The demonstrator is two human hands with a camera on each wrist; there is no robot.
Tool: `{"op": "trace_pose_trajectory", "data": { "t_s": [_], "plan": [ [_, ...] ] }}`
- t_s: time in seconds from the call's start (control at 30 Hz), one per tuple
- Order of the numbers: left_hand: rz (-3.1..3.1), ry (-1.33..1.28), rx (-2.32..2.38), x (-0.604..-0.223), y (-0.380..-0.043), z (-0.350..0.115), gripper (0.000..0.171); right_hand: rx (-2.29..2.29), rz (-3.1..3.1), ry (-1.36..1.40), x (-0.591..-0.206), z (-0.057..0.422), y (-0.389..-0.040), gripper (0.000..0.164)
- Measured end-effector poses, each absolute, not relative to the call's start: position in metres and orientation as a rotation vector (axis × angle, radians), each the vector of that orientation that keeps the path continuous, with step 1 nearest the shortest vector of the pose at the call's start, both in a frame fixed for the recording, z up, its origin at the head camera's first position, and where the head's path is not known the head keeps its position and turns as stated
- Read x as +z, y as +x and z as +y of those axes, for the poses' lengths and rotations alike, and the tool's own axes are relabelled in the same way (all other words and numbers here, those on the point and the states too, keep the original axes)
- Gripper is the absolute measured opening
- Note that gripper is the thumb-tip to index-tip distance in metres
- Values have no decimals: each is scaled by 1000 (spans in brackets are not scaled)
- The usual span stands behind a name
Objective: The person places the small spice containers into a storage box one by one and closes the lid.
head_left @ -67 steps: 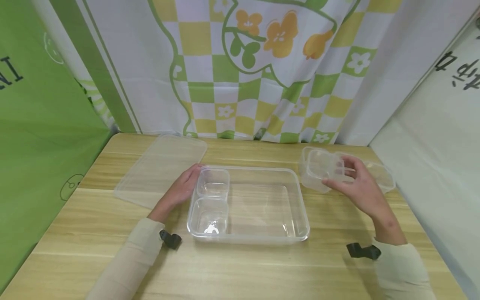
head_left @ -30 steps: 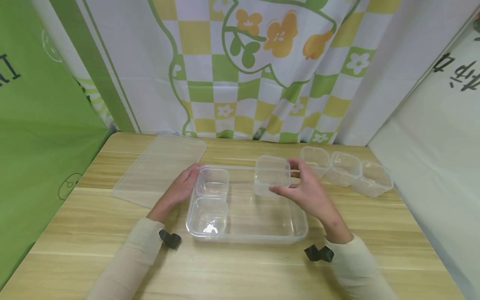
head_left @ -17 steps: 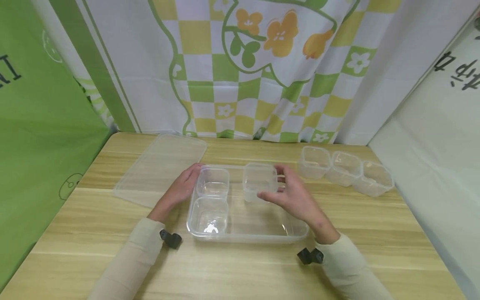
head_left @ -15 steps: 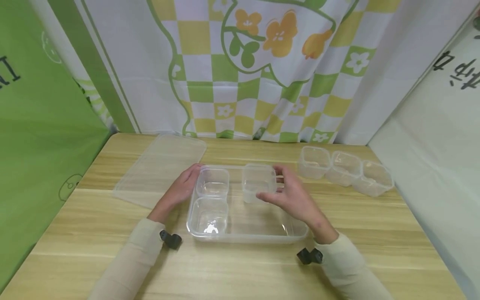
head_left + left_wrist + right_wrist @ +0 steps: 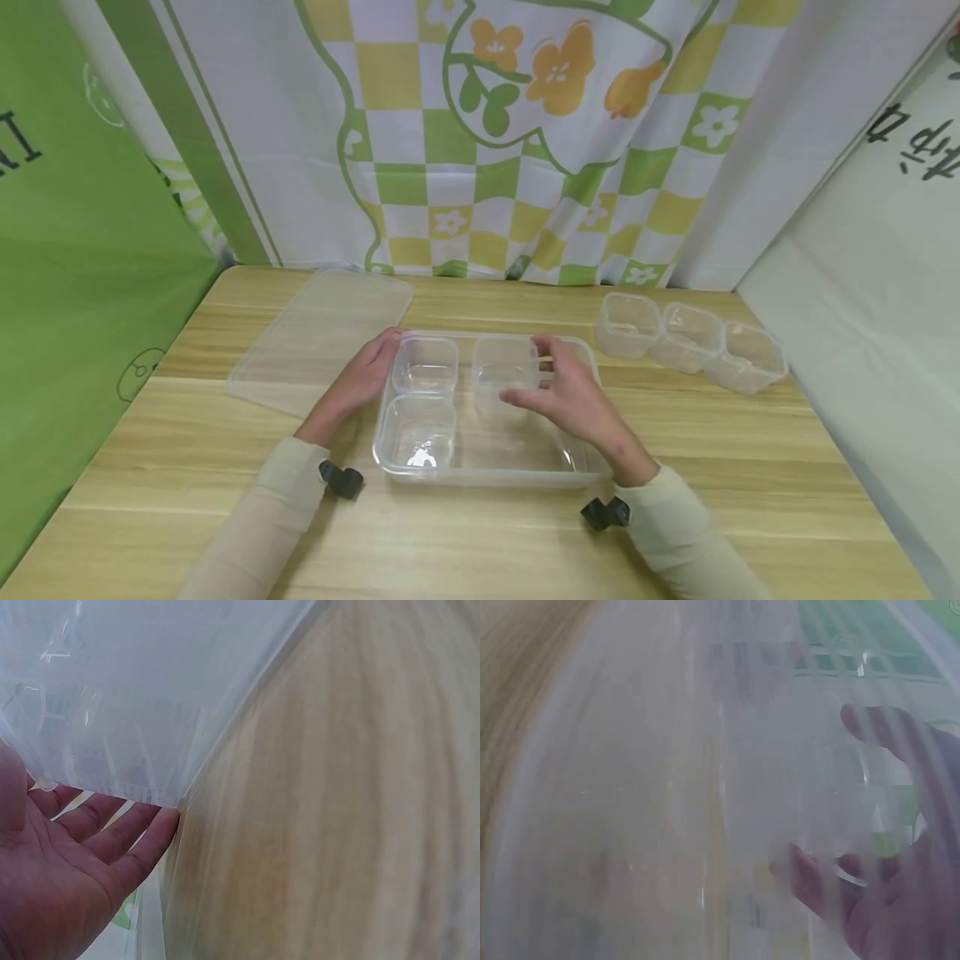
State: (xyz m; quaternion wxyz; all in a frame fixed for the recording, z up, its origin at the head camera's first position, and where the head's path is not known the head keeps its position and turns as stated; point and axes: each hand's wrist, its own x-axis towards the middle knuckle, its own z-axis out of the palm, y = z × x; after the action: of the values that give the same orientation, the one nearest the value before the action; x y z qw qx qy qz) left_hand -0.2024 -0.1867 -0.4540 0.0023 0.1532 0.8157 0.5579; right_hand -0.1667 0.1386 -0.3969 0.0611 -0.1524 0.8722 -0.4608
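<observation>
A large clear rectangular plastic box (image 5: 495,479) sits uncovered on the table. Two small clear tubs (image 5: 425,363) stand in it along its left wall, one behind the other. My left hand (image 5: 370,372) holds its back left corner; in the left wrist view the fingers (image 5: 135,859) reach round behind that corner. My right hand (image 5: 573,396) grips another small clear tub (image 5: 501,358) by its right part, thumb in front and fingers behind. This tub is inside the large box, toward the back, a gap right of the other two. The right wrist view looks through cloudy plastic.
Three small clear tubs (image 5: 686,333) stand in a slanting row at the back right. A flat clear lid (image 5: 322,333) lies at the back left, partly behind the left arm. A checkered curtain (image 5: 517,150) hangs behind the table, with green and white cloth at the sides.
My right hand has carried the small tub from the row at the right leftward and down into the large box. The left hand has stayed on the corner.
</observation>
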Motion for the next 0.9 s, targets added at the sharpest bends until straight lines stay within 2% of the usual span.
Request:
{"op": "trace_pose_trajectory", "data": {
  "t_s": [0.5, 0.9],
  "plan": [
    [2536, 476, 1768, -449, -200, -184, 41, -1322, 2613, -410, -401, 132, -167, 101],
    [2554, 449, 1730, -452, -202, -186, 42, -1248, 2656, -491, -405, 127, -168, 96]
  ]
}}
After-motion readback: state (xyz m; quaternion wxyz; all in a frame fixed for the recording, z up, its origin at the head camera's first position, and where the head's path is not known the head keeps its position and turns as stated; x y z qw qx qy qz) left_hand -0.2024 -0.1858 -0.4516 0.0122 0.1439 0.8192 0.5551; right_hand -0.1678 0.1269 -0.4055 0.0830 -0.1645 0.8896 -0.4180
